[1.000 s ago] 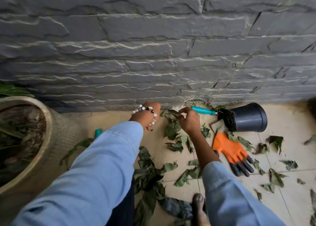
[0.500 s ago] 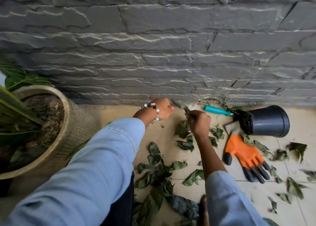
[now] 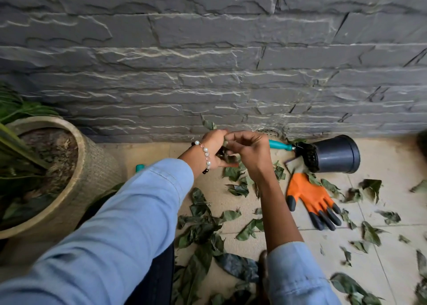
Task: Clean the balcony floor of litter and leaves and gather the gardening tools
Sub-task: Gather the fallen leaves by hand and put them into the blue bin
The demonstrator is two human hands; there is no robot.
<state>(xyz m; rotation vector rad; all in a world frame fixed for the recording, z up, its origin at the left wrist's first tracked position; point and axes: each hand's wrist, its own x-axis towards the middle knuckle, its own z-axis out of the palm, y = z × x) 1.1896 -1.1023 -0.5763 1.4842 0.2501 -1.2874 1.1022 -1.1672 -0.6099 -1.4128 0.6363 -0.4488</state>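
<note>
Work is judged to be at an early stage. At centre frame the left hand (image 3: 213, 151) grips a small bunch of leaves (image 3: 227, 158), and the right hand (image 3: 250, 153) pinches at the same bunch. Most leaves remain scattered over the tiled floor (image 3: 392, 161) across the lower half. Ungathered at right: an orange glove (image 3: 309, 196), a teal-handled tool (image 3: 280, 144) and a tipped black pot (image 3: 335, 154). A grey stone wall (image 3: 208, 62) backs the floor; a planter (image 3: 92, 173) stands left.
</note>
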